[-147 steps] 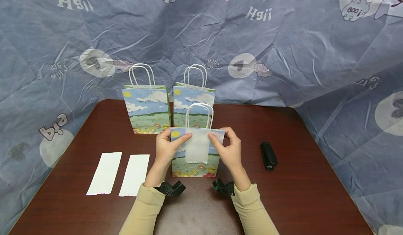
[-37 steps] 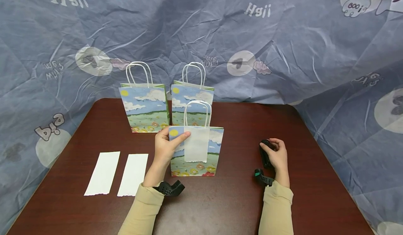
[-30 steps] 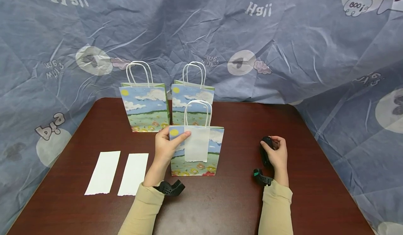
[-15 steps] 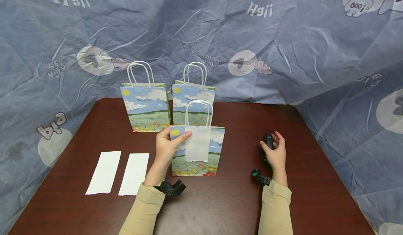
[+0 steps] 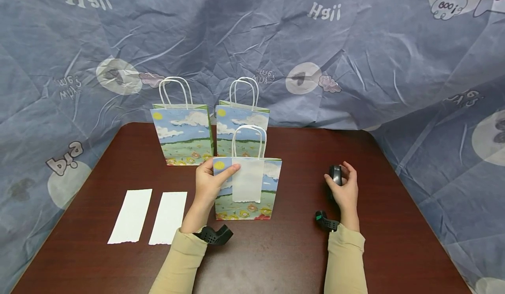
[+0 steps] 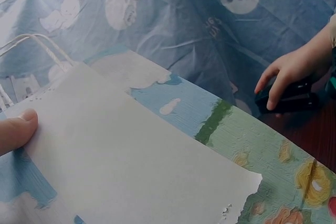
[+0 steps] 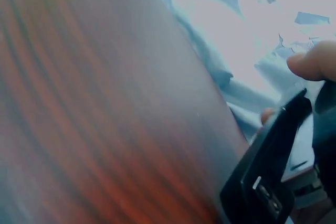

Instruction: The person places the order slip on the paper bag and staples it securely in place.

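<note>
A paper bag (image 5: 270, 193) printed with a sky and meadow stands at the centre, its white handles upward. Against its front lies a white paper slip (image 5: 248, 184), top edge level with the bag's rim. My left hand (image 5: 208, 185) pinches slip and bag at the rim's left, thumb in front, the other fingers mostly hidden behind. Over to the right, my right hand (image 5: 345, 194) grips a black stapler (image 5: 336, 175), tilted end-up. The right wrist view shows the stapler (image 7: 262, 166) up close, its two arms apart; the left wrist view shows the slip's torn lower edge.
Two matching bags, one at the left (image 5: 183, 132) and one behind the held bag (image 5: 242, 121), stand upright at the back. Two white paper slips (image 5: 130, 217) lie side by side at the left on the brown table (image 5: 300, 250). A printed cloth (image 5: 252, 35) hangs behind.
My right hand has let go of the bag and slip, moved right and taken hold of the stapler, which has tipped up from lying flat. The left hand stays in place.
</note>
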Demonstrator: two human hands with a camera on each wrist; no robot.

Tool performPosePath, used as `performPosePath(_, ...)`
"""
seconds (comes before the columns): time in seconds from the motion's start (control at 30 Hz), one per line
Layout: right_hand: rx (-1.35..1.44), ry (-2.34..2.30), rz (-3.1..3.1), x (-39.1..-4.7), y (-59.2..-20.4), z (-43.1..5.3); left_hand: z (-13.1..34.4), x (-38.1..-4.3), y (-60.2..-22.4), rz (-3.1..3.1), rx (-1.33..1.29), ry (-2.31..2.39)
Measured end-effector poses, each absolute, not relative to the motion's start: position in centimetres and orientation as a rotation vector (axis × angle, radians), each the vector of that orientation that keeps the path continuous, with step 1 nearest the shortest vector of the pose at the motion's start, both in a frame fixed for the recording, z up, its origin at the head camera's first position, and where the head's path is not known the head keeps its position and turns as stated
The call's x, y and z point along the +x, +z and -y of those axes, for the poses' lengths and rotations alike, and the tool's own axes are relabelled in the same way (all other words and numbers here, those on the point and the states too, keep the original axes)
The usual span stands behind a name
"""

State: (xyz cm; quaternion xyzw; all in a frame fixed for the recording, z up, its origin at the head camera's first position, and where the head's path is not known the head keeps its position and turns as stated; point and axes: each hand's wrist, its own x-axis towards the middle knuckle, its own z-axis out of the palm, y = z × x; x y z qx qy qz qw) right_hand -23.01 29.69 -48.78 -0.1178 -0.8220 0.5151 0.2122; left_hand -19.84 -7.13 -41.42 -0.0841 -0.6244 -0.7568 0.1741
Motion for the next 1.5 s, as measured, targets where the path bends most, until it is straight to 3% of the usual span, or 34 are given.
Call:
performPosePath(0.47, -0.318, 1.470, 2.265, -23.2, -47.5, -28.1, 7.1, -19.8, -41.5, 1.787, -0.257, -2.126)
performPosePath(1.07, -0.031, 1.483, 2.141, -22.1, -42.0, -24.6, 6.6, -18.7, -39.6, 1.788, -0.270, -2.142)
performPosePath(1.3, 0.148, 1.534, 2.071, -19.8, -37.8, -21.8, 6.5, -18.2, -38.8, 1.782, -0.273, -2.131)
performPosePath(1.5, 0.221, 1.548, 2.056, -19.1, -36.6, -20.9, 6.3, -18.1, -38.7, 1.778, -0.284, -2.124)
